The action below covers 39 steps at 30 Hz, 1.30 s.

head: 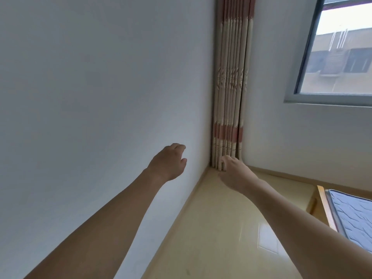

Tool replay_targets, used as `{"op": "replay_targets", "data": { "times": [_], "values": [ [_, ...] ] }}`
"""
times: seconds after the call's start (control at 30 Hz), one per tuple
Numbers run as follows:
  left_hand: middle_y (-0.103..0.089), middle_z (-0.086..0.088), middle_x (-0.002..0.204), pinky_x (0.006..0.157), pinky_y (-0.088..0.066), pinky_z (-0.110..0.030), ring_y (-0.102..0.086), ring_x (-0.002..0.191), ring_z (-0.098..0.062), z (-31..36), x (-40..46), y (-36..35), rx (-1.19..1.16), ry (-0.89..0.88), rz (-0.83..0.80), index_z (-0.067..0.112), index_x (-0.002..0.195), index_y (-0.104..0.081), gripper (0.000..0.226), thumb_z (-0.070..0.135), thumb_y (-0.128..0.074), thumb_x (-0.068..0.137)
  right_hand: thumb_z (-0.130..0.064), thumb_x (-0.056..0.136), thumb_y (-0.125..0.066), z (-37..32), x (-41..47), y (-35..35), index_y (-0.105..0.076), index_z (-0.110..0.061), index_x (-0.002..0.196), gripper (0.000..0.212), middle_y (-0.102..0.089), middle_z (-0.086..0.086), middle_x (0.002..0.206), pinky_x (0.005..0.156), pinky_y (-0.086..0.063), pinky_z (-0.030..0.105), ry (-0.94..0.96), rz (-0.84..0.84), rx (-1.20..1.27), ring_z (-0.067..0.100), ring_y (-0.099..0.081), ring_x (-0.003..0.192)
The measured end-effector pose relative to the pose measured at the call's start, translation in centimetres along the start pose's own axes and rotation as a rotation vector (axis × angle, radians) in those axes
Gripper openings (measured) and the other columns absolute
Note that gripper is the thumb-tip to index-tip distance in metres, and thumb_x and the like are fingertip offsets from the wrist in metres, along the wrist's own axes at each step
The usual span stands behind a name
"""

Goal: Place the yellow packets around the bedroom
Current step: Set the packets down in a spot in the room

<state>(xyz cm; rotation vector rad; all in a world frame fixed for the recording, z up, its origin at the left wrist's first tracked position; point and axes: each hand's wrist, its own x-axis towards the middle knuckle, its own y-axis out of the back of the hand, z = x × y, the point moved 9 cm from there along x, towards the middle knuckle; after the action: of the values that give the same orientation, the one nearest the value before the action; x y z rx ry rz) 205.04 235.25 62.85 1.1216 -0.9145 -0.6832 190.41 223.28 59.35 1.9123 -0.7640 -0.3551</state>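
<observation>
A: Status? Largest first.
B: White wall (90, 97), tiled floor (217, 228), curtain (229, 87) bunched in corner, mattress (358, 216) at right edge. No yellow packets visible anywhere, so progress unclear, likely still work left.
A: Packet orientation, long axis?
B: Cannot tell, none in view.
A: Hands?
B: Left hand (169, 164) loose, empty, near wall. Right hand (233, 172) at curtain hem, fingers hidden; cannot tell whether holding anything.

The right hand (234, 172) hides its own fingertips against the curtain (229, 87); beside its forearm, the mattress (354, 214) is cut off by the picture's edge.
</observation>
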Motion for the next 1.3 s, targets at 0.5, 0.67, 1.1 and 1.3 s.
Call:
{"op": "replay_targets", "data": {
  "times": [0.5, 0.67, 1.1, 1.3],
  "values": [
    [-0.054, -0.01, 0.133, 0.104, -0.041, -0.04, -0.05, 0.123, -0.03, 14.8, 38.5, -14.1, -0.185, -0.461, -0.131, 0.008, 0.13, -0.051, 0.039, 0.024, -0.05, 0.095, -0.016, 0.088, -0.05, 22.2, 24.6, 9.0, -0.044, -0.012, 0.139, 0.052, -0.046, 0.011, 0.142, 0.1, -0.038, 0.032, -0.439, 0.157, 0.022, 0.029, -0.045, 0.129],
    [-0.045, -0.008, 0.147, 0.113, -0.033, -0.037, -0.042, 0.134, -0.026, 21.0, 51.2, -19.7, -0.171, -0.511, -0.145, 0.009, 0.144, -0.041, 0.051, 0.028, -0.049, 0.097, -0.019, 0.092, -0.053, 32.7, 33.2, 13.1, -0.038, -0.015, 0.144, 0.054, -0.044, 0.008, 0.145, 0.103, -0.043, 0.038, -0.485, 0.22, 0.017, 0.027, -0.047, 0.128],
    [-0.037, -0.005, 0.154, 0.116, -0.029, -0.035, -0.036, 0.14, -0.024, 35.6, 81.5, -28.8, -0.17, -0.577, -0.172, 0.014, 0.149, -0.037, 0.055, 0.031, -0.048, 0.097, -0.022, 0.09, -0.052, 55.4, 54.3, 24.0, -0.039, -0.016, 0.143, 0.055, -0.043, 0.007, 0.147, 0.108, -0.038, 0.034, -0.595, 0.272, 0.006, 0.025, -0.044, 0.132],
    [-0.037, -0.004, 0.154, 0.115, -0.031, -0.037, -0.035, 0.141, -0.023, 43.5, 96.2, -36.0, -0.214, -0.642, -0.18, 0.014, 0.147, -0.038, 0.054, 0.031, -0.049, 0.097, -0.02, 0.089, -0.051, 68.3, 64.2, 26.9, -0.039, -0.013, 0.143, 0.055, -0.044, 0.009, 0.146, 0.108, -0.038, 0.034, -0.69, 0.274, -0.012, 0.025, -0.044, 0.132]
  ]
}}
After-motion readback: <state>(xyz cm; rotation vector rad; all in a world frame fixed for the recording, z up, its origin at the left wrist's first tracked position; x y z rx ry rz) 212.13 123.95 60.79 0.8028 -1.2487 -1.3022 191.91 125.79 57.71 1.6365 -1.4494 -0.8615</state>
